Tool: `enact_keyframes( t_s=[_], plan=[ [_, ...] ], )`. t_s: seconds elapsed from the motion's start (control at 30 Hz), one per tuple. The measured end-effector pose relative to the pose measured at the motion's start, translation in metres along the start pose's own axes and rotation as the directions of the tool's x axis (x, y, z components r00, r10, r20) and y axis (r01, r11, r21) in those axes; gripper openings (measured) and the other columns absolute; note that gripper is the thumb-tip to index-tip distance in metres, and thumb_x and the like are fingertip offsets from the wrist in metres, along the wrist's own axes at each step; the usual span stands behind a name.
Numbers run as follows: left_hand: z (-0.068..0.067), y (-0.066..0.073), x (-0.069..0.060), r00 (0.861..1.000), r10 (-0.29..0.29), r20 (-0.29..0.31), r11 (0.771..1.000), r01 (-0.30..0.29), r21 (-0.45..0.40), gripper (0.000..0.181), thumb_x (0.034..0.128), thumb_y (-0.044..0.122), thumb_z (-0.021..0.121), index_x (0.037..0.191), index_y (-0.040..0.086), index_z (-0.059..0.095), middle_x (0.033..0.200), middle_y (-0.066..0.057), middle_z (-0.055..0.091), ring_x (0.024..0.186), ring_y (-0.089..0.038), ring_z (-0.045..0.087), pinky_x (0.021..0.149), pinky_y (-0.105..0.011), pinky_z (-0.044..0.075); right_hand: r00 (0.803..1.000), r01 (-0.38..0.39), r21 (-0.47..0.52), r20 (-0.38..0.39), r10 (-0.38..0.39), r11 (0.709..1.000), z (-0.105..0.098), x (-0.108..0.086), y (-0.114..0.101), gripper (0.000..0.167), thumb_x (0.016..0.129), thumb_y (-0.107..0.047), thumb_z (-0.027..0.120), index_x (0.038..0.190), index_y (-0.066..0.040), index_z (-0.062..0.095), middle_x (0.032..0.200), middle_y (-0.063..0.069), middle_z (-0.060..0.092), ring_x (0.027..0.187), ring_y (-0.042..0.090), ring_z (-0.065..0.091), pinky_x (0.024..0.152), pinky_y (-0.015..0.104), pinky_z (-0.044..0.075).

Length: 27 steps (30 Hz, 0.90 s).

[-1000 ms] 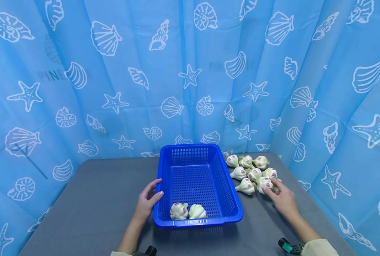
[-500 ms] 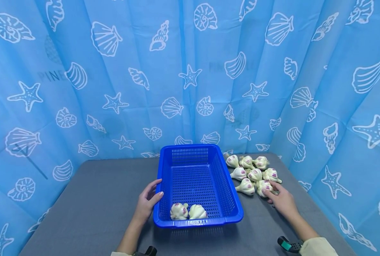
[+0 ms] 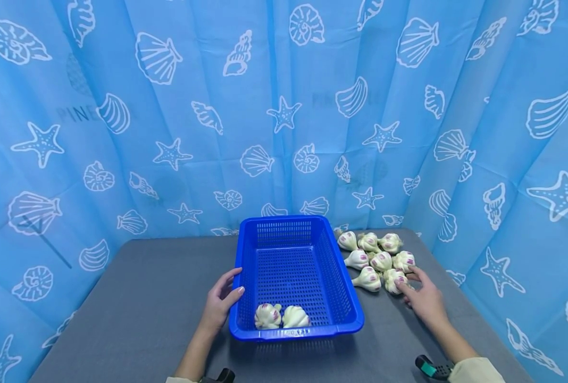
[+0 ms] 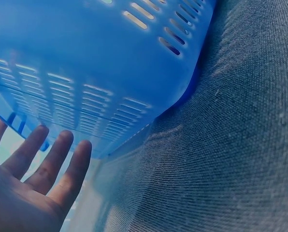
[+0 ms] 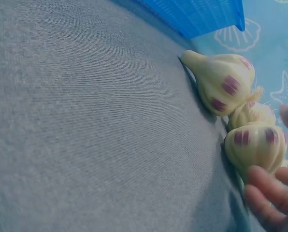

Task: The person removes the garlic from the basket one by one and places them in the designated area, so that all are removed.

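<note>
A blue perforated plastic basket [image 3: 289, 334] stands mid-table, two garlic bulbs [image 3: 267, 316] lying in its near end. My left hand [image 3: 217, 306] holds its left rim, thumb over the edge; in the left wrist view the fingers [image 4: 69, 169] reach along the outer wall. To the right of the basket, my right hand [image 3: 425, 300] grips the nearest right garlic bulb [image 3: 393, 280], white with purple patches, thumb and fingers on either side of it. That bulb [image 5: 257, 145] still rests among its neighbours on the cloth; the far side of the grip is hidden.
Several more garlic bulbs [image 3: 367, 279] lie close together between the basket and the table's right edge. Grey cloth covers the table [image 3: 159, 298]. A blue curtain [image 3: 265, 127] with white shell prints hangs behind and at the sides.
The gripped bulb has shifted slightly toward me, and my right fingers have adjusted around it. A neighbouring bulb got nudged and settled back. My left hand and the basket stayed in place.
</note>
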<state>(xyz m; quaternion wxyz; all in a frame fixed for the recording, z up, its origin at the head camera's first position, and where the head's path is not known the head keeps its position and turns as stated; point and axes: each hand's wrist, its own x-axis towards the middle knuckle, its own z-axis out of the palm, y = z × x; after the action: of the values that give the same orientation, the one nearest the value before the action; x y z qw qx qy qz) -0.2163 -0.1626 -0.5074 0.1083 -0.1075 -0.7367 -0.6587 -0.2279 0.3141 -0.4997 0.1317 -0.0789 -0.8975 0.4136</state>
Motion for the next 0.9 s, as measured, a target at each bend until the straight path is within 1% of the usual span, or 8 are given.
enact_keyframes(
  t_s=[0.07, 0.17, 0.3, 0.4, 0.57, 0.67, 0.8, 0.9],
  plan=[
    [0.000, 0.000, 0.000, 1.000, 0.004, 0.002, 1.000, -0.004, -0.001, 0.045, 0.0944, 0.021, 0.062, 0.138, 0.014, 0.053, 0.142, -0.016, 0.048, 0.126, -0.039, 0.049, 0.096, -0.057, 0.044, 0.995, 0.060, -0.025, -0.081, -0.062, 0.998, 0.000, -0.001, -0.002, 0.061, 0.093, -0.028, 0.066, 0.142, 0.000, 0.042, 0.121, 0.028, 0.057, 0.059, 0.015, 0.062, 0.049, 0.026, 0.047],
    [0.000, 0.000, 0.000, 1.000, 0.004, 0.000, 1.000, -0.004, -0.005, 0.045, 0.0943, 0.021, 0.063, 0.138, 0.014, 0.053, 0.142, -0.016, 0.048, 0.126, -0.039, 0.048, 0.097, -0.057, 0.043, 0.969, 0.141, -0.050, -0.197, -0.149, 0.989, 0.002, -0.002, -0.008, 0.053, 0.091, -0.025, 0.070, 0.134, -0.001, 0.052, 0.110, 0.024, 0.063, 0.054, 0.005, 0.055, 0.047, 0.024, 0.041],
    [-0.001, -0.001, 0.001, 1.000, -0.007, 0.000, 1.000, 0.007, -0.012, 0.045, 0.0940, 0.021, 0.063, 0.138, 0.015, 0.053, 0.142, -0.015, 0.048, 0.126, -0.038, 0.048, 0.097, -0.057, 0.043, 0.938, 0.216, -0.009, -0.275, -0.210, 0.976, 0.004, -0.002, -0.019, 0.042, 0.088, -0.017, 0.073, 0.125, -0.001, 0.060, 0.103, 0.019, 0.067, 0.054, -0.003, 0.052, 0.047, 0.019, 0.038],
    [0.000, -0.002, 0.001, 1.000, -0.019, -0.003, 1.000, 0.019, -0.011, 0.046, 0.0937, 0.022, 0.064, 0.138, 0.017, 0.053, 0.142, -0.014, 0.049, 0.125, -0.038, 0.049, 0.096, -0.057, 0.043, 0.928, 0.264, 0.051, -0.286, -0.239, 0.963, 0.006, -0.002, -0.032, 0.036, 0.087, -0.009, 0.073, 0.119, 0.000, 0.062, 0.101, 0.020, 0.067, 0.057, 0.000, 0.057, 0.046, 0.015, 0.040],
    [0.000, -0.001, 0.001, 1.000, -0.017, -0.006, 1.000, 0.017, -0.013, 0.046, 0.0934, 0.022, 0.064, 0.138, 0.018, 0.054, 0.141, -0.014, 0.050, 0.123, -0.037, 0.051, 0.095, -0.057, 0.045, 0.925, 0.313, 0.124, -0.266, -0.272, 0.942, 0.010, -0.004, -0.055, 0.032, 0.087, -0.003, 0.071, 0.117, 0.001, 0.063, 0.097, 0.018, 0.067, 0.061, 0.007, 0.063, 0.045, 0.016, 0.044],
    [0.000, 0.001, 0.000, 1.000, -0.012, -0.001, 1.000, 0.012, -0.005, 0.046, 0.0939, 0.019, 0.063, 0.138, 0.014, 0.053, 0.141, -0.017, 0.049, 0.123, -0.039, 0.051, 0.095, -0.056, 0.045, 0.925, 0.326, 0.145, -0.254, -0.283, 0.934, 0.013, -0.004, -0.065, 0.031, 0.088, -0.006, 0.071, 0.117, 0.000, 0.064, 0.098, 0.016, 0.067, 0.063, 0.006, 0.063, 0.046, 0.017, 0.044],
    [0.000, 0.002, 0.000, 1.000, -0.015, 0.000, 1.000, 0.015, 0.008, 0.047, 0.0948, 0.013, 0.061, 0.140, 0.007, 0.050, 0.142, -0.022, 0.047, 0.124, -0.043, 0.049, 0.095, -0.058, 0.043, 0.926, 0.350, 0.212, -0.224, -0.304, 0.912, 0.014, -0.005, -0.083, 0.029, 0.089, -0.005, 0.070, 0.116, 0.002, 0.063, 0.101, 0.019, 0.066, 0.065, 0.001, 0.062, 0.049, 0.016, 0.047],
    [0.000, 0.003, 0.000, 1.000, -0.013, -0.001, 1.000, 0.013, 0.006, 0.047, 0.0947, 0.009, 0.059, 0.140, 0.003, 0.048, 0.142, -0.024, 0.045, 0.124, -0.045, 0.048, 0.095, -0.059, 0.043, 0.927, 0.369, 0.278, -0.184, -0.328, 0.887, 0.014, -0.009, -0.101, 0.027, 0.089, 0.000, 0.067, 0.115, 0.007, 0.062, 0.101, 0.023, 0.064, 0.066, 0.007, 0.065, 0.050, 0.018, 0.049]
  ],
)
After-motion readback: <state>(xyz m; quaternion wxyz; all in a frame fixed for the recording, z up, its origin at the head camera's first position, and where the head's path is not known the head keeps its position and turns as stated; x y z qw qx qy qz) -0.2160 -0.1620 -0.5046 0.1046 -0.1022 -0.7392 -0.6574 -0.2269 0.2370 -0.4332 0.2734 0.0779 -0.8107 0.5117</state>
